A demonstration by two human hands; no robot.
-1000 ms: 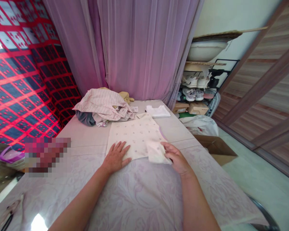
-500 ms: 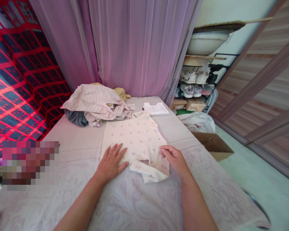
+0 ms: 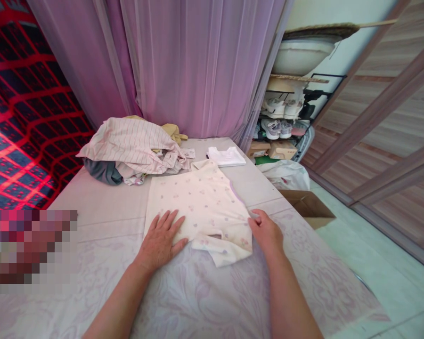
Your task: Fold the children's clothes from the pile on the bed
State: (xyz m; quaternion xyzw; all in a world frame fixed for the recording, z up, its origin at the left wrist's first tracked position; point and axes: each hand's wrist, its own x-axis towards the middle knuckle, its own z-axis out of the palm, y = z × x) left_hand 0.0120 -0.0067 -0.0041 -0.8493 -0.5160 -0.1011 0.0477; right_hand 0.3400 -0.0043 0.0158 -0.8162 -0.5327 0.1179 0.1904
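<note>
A small cream garment (image 3: 201, 202) with pale flower print and lilac trim lies flat on the cloth-covered table (image 3: 102, 207). Its near hem is folded up into a rumpled flap (image 3: 226, 247). My left hand (image 3: 160, 240) lies flat on the garment's near left corner, fingers spread, and is open. My right hand (image 3: 266, 230) sits at the garment's right edge. Its fingers are curled together and pinch the fabric at the side seam.
A heap of striped, grey and yellow clothes (image 3: 130, 148) lies at the table's far left, a folded white piece (image 3: 226, 156) at the far middle. Pink curtains (image 3: 198, 66) hang behind. To the right stand a shoe rack (image 3: 286, 113), a white bag (image 3: 286, 174) and an open cardboard box (image 3: 307, 207).
My right hand has slid from the folded flap out to the garment's right edge. The flap has opened and spread toward me. My left hand has stayed flat.
</note>
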